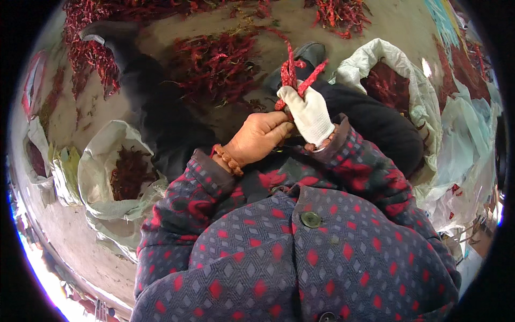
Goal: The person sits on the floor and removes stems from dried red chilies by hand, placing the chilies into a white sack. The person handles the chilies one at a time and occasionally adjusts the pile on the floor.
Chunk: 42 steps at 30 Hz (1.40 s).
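Observation:
Several wrinkled dried red chillies (290, 72) stick up from my right hand (307, 110), which wears a white knit glove and is closed around their lower ends. My left hand (259, 135) is bare, with a brown beaded bracelet at the wrist. Its thumb and forefinger pinch together at the base of the bunch, touching the gloved hand; what lies between those fingertips is hidden. Beyond my hands, a loose pile of dried red chillies (217, 66) lies on the floor between my legs.
An open white woven sack (422, 88) with chillies stands by my right leg. Another open sack (90, 173) holding darker chillies is at the left, beside smaller bags. More chilli heaps (342, 14) lie on the concrete floor ahead. Pale plastic sheeting (462, 137) bunches at the far right.

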{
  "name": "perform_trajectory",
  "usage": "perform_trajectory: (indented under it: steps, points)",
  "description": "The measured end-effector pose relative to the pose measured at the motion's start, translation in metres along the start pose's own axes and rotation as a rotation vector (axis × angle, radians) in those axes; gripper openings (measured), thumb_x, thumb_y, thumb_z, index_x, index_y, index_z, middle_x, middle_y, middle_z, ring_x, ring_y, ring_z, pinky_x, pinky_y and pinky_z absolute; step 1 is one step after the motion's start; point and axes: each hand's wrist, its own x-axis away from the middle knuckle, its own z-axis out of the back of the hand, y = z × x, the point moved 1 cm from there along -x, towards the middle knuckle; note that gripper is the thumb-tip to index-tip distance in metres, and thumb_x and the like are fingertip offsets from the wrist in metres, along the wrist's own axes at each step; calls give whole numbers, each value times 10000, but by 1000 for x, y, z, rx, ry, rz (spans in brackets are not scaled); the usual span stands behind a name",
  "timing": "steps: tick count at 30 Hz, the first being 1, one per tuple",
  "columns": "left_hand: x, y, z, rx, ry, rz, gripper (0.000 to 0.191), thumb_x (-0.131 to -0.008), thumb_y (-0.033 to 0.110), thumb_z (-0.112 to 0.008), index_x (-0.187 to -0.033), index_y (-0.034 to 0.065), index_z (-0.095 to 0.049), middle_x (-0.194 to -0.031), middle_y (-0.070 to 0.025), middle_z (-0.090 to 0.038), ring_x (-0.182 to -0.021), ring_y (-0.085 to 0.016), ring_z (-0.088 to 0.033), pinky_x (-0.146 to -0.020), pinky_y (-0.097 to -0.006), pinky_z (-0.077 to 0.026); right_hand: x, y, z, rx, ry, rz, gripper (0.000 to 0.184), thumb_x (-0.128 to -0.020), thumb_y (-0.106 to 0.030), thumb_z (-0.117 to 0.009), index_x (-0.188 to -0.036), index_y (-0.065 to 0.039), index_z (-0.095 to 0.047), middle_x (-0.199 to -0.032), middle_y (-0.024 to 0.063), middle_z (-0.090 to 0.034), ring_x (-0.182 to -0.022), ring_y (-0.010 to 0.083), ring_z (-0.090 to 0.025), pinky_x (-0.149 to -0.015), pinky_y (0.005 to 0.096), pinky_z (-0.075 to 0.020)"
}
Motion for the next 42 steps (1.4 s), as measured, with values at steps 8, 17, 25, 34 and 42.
perform_trajectory:
  steps: [8,17,25,34,42]
  points:
    - [5,2,-2,-433,-391,-416,108,-803,88,-532,-892,28,-543,-744,-163,-532,-704,-319,-557,-617,-350,-446,3,3,-8,-384,-213,-452,245,-860,-262,-527,-784,-30,-554,-573,-7,-488,-506,70,-447,-475,242,-361]
    - [2,-73,55,-934,44,-251,233,-867,151,-429,-1064,69,-525,-870,-144,-581,-747,-279,-588,-619,-355,-461,-53,-34,144,264,304,56,266,-809,-292,-566,-784,-28,-584,-605,9,-548,-469,72,-466,-443,230,-377]
    - [-7,-67,84,-1148,384,183,221,-781,263,-549,-845,51,-545,-856,-130,-588,-777,-359,-561,-657,-431,-458,-40,62,295,1269,-144,-392,598,-681,-432,-605,-1109,-23,-528,-1011,206,-583,-972,315,-553,-838,354,-420]
    - [-34,-97,115,-1399,347,423,268,-735,232,-591,-920,46,-534,-933,-142,-551,-845,-330,-583,-686,-416,-473,-44,55,287,916,102,-290,334,-777,-282,-547,-1012,-48,-588,-912,114,-629,-837,220,-597,-758,308,-446]
    - [-9,-65,144,-1295,528,105,236,-816,181,-511,-943,-13,-553,-1004,-142,-567,-939,-256,-525,-776,-378,-408,-54,32,234,593,33,-130,250,-809,-191,-524,-984,-24,-589,-803,82,-619,-690,133,-582,-679,259,-454]
